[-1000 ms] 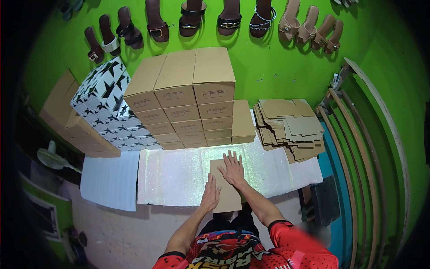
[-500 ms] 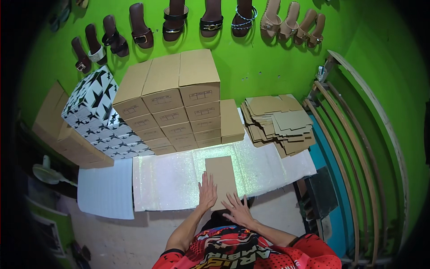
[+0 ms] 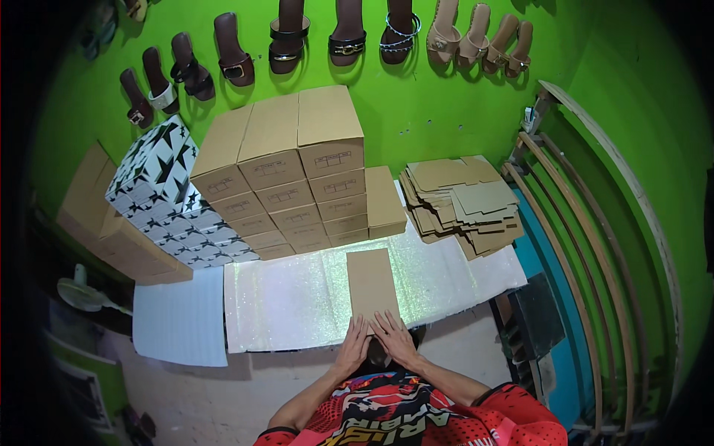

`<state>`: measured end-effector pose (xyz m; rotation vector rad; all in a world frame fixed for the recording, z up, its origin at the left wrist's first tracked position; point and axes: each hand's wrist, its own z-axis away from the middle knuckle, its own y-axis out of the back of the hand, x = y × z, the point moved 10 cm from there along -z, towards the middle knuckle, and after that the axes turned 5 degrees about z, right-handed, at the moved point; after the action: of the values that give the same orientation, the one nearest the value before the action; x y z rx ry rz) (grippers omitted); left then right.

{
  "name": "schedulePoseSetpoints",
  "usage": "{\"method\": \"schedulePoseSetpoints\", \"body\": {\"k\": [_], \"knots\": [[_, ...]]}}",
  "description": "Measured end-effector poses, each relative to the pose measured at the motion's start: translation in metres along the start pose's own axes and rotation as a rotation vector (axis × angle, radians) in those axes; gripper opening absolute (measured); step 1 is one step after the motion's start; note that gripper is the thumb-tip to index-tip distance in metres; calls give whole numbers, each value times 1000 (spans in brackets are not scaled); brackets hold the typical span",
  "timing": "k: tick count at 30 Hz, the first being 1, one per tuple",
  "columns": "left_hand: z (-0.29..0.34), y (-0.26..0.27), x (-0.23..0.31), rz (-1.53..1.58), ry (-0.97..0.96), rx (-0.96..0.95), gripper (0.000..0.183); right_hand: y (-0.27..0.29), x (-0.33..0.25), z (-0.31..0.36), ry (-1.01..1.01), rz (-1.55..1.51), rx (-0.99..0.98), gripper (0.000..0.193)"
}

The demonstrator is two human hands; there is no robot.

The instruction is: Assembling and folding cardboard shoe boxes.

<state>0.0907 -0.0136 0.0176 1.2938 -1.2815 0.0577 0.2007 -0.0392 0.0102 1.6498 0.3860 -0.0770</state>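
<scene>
A plain brown cardboard box (image 3: 371, 279) lies in front of me on the shiny white table cover (image 3: 290, 301), its long side running away from me. On the left part of its near end rest the fingertips of my left hand (image 3: 355, 346), stretched out and lightly spread. Beside it, my right hand (image 3: 396, 342) lies with straight, parted fingers on the right part of that end. Both thumbs come close together at the near edge, where the palms hide the box's front side.
Stacked brown shoe boxes (image 3: 286, 163) and star-patterned boxes (image 3: 160, 171) stand at the back left. Flat cardboard pieces (image 3: 461, 201) pile up at the back right. A wooden rack (image 3: 587, 245) leans at the right. Sandals (image 3: 347, 41) hang on the green wall; a fan (image 3: 83, 290) stands far left.
My left hand has moved from the box's left side back to its near end. The right hand has shifted slightly nearer its corner, and the box sits a little farther away and straighter.
</scene>
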Motion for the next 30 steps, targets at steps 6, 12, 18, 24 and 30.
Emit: {"method": "schedulePoseSetpoints", "body": {"k": [6,12,18,24,30], "knots": [[-12,-15,21,-9,-75,15,59,22,13,27,-49,61,32,68],[-59,-26,46,25,-164,28,60,57,54,26,-65,115,196,69],[-129,-13,51,-56,-174,109,60,93,99,-30,36,172,253,72],[-194,14,31,38,-74,174,60,114,141,-115,93,32,243,58],[-229,12,-4,-568,70,117,59,111,160,-160,155,44,167,53]]}}
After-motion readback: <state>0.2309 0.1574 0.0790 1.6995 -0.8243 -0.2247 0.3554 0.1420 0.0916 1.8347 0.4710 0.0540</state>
